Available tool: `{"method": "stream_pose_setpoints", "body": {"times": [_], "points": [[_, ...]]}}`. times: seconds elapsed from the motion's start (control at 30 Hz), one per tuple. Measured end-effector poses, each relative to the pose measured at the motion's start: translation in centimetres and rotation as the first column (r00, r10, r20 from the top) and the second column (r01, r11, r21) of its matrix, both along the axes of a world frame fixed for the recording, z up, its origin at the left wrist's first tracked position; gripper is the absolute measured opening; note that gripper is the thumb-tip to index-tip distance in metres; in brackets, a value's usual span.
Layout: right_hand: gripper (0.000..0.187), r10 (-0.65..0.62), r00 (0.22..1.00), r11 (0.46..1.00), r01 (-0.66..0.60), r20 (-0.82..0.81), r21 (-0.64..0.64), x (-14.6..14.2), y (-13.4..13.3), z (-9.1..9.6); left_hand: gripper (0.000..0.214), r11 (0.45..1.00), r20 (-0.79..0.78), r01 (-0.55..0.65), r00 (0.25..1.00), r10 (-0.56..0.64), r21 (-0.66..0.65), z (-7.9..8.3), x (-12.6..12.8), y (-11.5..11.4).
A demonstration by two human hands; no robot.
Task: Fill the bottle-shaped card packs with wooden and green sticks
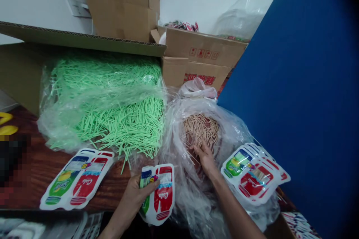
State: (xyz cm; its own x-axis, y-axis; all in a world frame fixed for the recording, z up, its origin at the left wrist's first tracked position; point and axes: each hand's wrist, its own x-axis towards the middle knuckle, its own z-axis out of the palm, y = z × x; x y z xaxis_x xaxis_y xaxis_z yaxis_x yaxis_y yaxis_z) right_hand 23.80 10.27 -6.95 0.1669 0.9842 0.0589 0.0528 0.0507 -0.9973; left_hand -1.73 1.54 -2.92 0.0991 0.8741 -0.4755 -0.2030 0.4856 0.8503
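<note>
My left hand [136,194] grips a bottle-shaped printed pouch [164,198], thumb across its front; one half shows a red cola bottle, the other a green and yellow one. Inside an open clear plastic bag [235,130] lie many thin brown sticks [200,129]. My right hand [207,160] reaches into that bag, its thumb and fingers pinched on a few brown sticks. Right of my forearm, a stack of similar pouches [252,173] rests on the plastic. Thin green sticks [126,119] spill from another clear bag on the left.
More pouches [78,179] lie on the dark wood table [112,190] at left. Cardboard boxes [206,44] stand behind the bags, and an open box [22,67] surrounds the green sticks. A tall blue panel [303,82] bounds the right side. Yellow handles [7,125] show at far left.
</note>
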Motion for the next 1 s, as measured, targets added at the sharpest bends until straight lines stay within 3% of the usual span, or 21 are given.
{"method": "stream_pose_setpoints", "body": {"times": [0.23, 0.37, 0.63, 0.87, 0.93, 1.0], "points": [[0.024, 0.025, 1.000, 0.999, -0.025, 0.007, 0.022, -0.2, -0.5, 0.1, 0.030, 1.000, 0.035, 0.006, 0.999, -0.005, -0.028, 1.5, 0.5, 0.0], [0.029, 0.044, 0.996, 0.999, -0.045, 0.082, 0.005, -0.2, -0.8, -0.1, 0.027, 1.000, -0.003, -0.009, 1.000, 0.009, -0.002, 1.6, 0.6, -0.1], [0.028, -0.006, 1.000, 0.999, 0.005, 0.020, 0.038, -0.2, -1.1, 0.8, 0.028, 1.000, -0.042, 0.012, 0.999, -0.011, 0.014, 2.1, 0.4, 0.1], [0.023, -0.045, 0.982, 0.997, 0.055, -0.182, 0.050, 0.3, -0.8, 1.7, 0.025, 0.993, 0.002, 0.114, 0.993, -0.114, 0.043, 2.2, 0.6, 0.0], [0.022, -0.031, 0.927, 0.996, 0.059, -0.374, 0.064, 0.3, -0.9, 3.1, 0.023, 0.993, 0.048, 0.113, 0.992, -0.115, 0.037, 2.2, 0.7, 0.0], [0.020, -0.010, 0.816, 0.996, 0.057, -0.578, 0.063, 0.0, -1.2, 4.7, 0.024, 0.993, 0.084, 0.119, 0.989, -0.120, 0.021, 2.5, 1.0, 0.1]]}}
